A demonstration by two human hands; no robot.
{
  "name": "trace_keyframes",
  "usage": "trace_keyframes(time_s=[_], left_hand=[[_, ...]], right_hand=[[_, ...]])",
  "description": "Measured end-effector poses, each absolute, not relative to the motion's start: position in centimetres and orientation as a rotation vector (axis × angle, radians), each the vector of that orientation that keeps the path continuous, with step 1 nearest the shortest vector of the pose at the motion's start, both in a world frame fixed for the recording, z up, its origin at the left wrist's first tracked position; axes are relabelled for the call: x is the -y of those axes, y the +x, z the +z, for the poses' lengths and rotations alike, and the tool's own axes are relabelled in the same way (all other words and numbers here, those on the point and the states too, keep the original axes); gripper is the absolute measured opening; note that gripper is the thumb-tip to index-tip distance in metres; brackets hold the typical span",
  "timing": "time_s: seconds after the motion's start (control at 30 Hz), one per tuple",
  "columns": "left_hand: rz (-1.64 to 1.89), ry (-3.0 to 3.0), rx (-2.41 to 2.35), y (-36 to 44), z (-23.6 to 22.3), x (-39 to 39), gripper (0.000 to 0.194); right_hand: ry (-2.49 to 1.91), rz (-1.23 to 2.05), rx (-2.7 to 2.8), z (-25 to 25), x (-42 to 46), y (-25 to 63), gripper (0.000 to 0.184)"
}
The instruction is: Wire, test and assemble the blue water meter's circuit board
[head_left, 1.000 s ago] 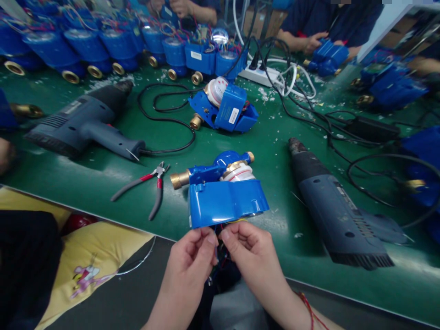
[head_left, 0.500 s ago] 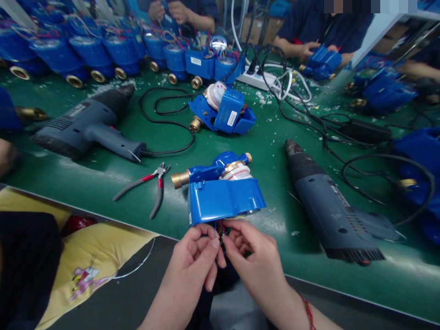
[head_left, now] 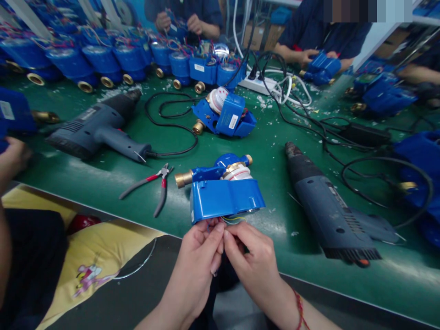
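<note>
A blue water meter [head_left: 227, 197] with brass pipe ends lies at the table's front edge, its box side facing me. Thin coloured wires [head_left: 233, 219] come out from under the box toward my fingers. My left hand [head_left: 201, 252] is closed in a pinch on the wires just below the box. Beside it, my right hand [head_left: 252, 252] pinches at the same spot, thumb and forefinger meeting the left fingertips. The wire ends are mostly hidden by the fingers.
Diagonal cutters [head_left: 154, 185] lie left of the meter. One heat gun [head_left: 99, 126] rests at the left, another heat gun [head_left: 330, 211] at the right. A second meter [head_left: 227, 112] and a power strip [head_left: 257, 84] are farther back. A co-worker's hand [head_left: 15, 158] is at far left.
My fingertips have drawn together over the wires, hiding more of them. The co-worker's hand at the left has come further into view with a blue part. The view has shifted slightly.
</note>
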State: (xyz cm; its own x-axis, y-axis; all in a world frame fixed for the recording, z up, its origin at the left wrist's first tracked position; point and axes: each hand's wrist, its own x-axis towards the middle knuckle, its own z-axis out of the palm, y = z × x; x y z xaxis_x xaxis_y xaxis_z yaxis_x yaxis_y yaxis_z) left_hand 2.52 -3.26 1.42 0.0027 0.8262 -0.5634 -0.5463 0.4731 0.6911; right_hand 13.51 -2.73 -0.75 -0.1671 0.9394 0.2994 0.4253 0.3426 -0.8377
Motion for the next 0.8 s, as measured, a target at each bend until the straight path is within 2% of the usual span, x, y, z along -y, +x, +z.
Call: trace_keyframes(time_s=[0.2, 0.47, 0.67, 0.8], left_hand=[[1.148, 0.208, -1.058, 2.6, 1.5, 3.1, 0.024], [1.141, 0.147, -1.078, 2.3, 1.2, 3.2, 0.022], [1.168, 0.152, -1.115, 2.6, 1.4, 3.0, 0.024], [1.125, 0.165, -1.098, 2.6, 1.5, 2.9, 0.025]], right_hand=[[-1.197, 0.696, 1.775, -0.8, 2.7, 14.2, 0.007], [-1.079, 0.4, 2.088, -0.9, 2.9, 14.6, 0.009], [-1.086, 0.348, 2.007, -1.0, 2.8, 14.4, 0.011], [-1.034, 0.427, 1.961, -0.9, 2.7, 14.4, 0.019]])
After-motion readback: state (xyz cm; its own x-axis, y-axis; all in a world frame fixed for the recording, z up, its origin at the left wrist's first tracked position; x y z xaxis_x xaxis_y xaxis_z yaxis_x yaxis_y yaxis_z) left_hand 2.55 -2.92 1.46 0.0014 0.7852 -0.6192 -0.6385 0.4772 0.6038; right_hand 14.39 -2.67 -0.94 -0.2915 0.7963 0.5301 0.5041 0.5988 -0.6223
